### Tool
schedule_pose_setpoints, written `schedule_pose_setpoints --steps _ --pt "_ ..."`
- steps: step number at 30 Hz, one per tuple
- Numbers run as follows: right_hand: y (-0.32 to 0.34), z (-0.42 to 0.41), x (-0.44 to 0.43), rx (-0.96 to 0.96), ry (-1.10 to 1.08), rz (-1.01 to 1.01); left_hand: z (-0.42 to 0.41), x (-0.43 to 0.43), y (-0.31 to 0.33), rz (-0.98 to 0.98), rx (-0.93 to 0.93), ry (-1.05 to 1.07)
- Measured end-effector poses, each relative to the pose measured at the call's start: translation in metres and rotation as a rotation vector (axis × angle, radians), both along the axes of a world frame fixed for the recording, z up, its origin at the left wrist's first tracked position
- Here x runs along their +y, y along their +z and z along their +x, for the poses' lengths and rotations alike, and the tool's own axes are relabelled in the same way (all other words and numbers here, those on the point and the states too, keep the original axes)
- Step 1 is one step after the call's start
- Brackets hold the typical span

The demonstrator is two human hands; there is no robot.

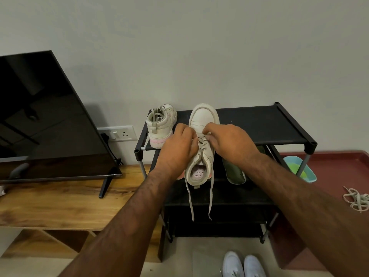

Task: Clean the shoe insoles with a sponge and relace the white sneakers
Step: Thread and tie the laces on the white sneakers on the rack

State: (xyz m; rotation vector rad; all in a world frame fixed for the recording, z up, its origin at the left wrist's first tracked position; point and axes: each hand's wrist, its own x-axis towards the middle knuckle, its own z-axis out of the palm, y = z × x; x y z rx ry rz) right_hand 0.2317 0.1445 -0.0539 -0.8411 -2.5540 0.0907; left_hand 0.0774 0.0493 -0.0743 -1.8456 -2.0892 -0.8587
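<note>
White round-toed sneaker (202,120) atop matte black rack (259,124), flat lace (188,198) in pinch of left hand (179,144) and right hand (229,142)

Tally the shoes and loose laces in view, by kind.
Cream sneakers on top of the rack: 2
White shoes on the floor: 2
Olive shoe lower in the rack: 1
Loose lace bundle: 1
Total: 6

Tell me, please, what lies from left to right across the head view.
In order: television → wall socket → heel-on sneaker → left hand → sneaker being laced → right hand → teal tub → loose lace. Both hands pinch the threaded lace.
</note>
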Motion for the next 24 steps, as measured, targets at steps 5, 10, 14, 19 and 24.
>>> schedule_pose_setpoints --steps 5,10,14,19,24 --pt "0.008 -0.012 -0.003 -0.211 -0.067 0.149 0.002 0.0 0.0 -0.014 -0.011 -0.004" --pt "0.005 -0.005 0.003 0.057 -0.035 -0.133 0.0 -0.005 0.003 -0.036 -0.039 -0.028" --pt "0.0 0.004 0.005 0.153 -0.029 -0.272 -0.002 -0.001 0.007 -0.036 -0.021 -0.029" --pt "-0.002 0.02 -0.006 0.265 0.035 -0.453 -0.001 0.003 0.012 0.024 -0.077 0.014" --pt "-0.011 0.025 -0.021 0.227 0.023 -0.509 -0.002 0.006 0.012 0.025 -0.179 0.047"
